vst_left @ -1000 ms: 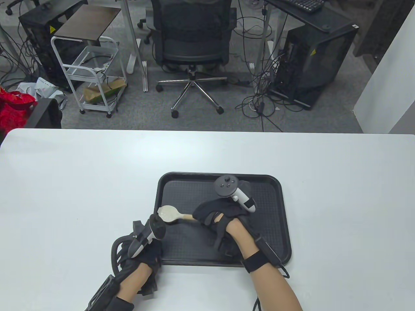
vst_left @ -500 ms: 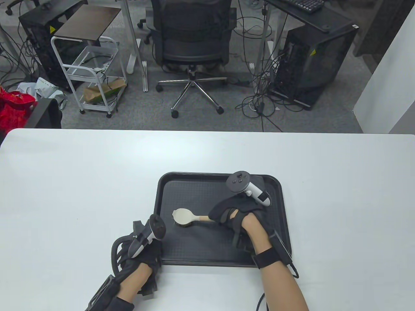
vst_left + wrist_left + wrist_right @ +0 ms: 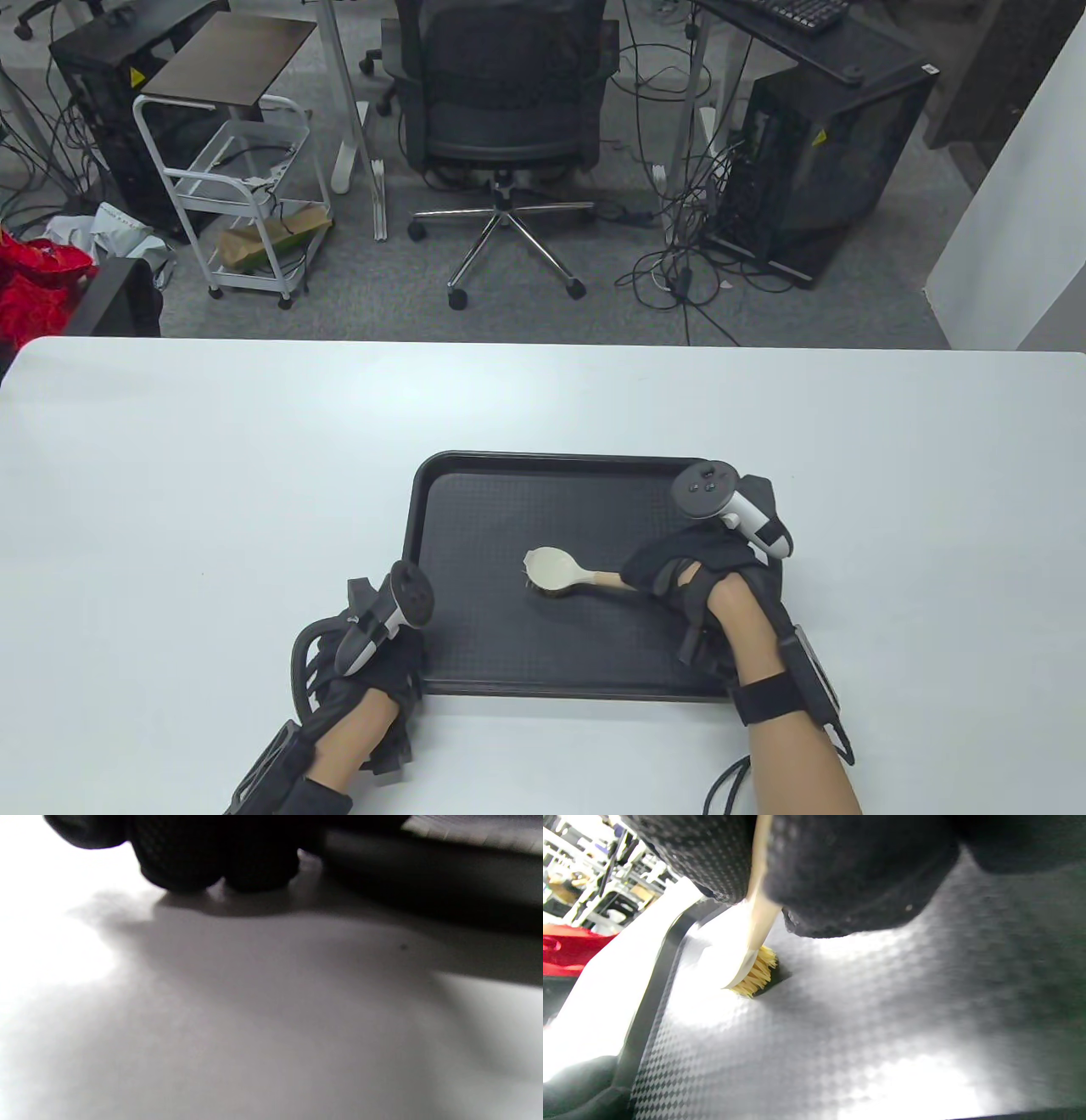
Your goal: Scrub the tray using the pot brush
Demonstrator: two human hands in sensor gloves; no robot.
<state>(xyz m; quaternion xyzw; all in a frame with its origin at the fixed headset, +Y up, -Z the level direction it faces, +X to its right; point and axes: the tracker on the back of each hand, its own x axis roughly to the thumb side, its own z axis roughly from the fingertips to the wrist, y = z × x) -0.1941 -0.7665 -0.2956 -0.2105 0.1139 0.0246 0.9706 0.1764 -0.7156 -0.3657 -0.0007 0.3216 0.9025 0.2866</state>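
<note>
A black textured tray lies on the white table. My right hand grips the wooden handle of the pot brush. The brush head sits bristles-down on the tray floor near its middle. In the right wrist view the yellow bristles press on the tray floor. My left hand rests at the tray's near left corner. Its fingers are hidden under the tracker there. In the left wrist view its fingertips touch the table beside the tray's rim.
The white table stretches wide to the left, right and far side of the tray. Beyond the far edge stand an office chair, a white cart and computer towers on the floor.
My right hand has drawn the brush to the right across the tray floor, from the left rim to the middle. My left hand has stayed in place.
</note>
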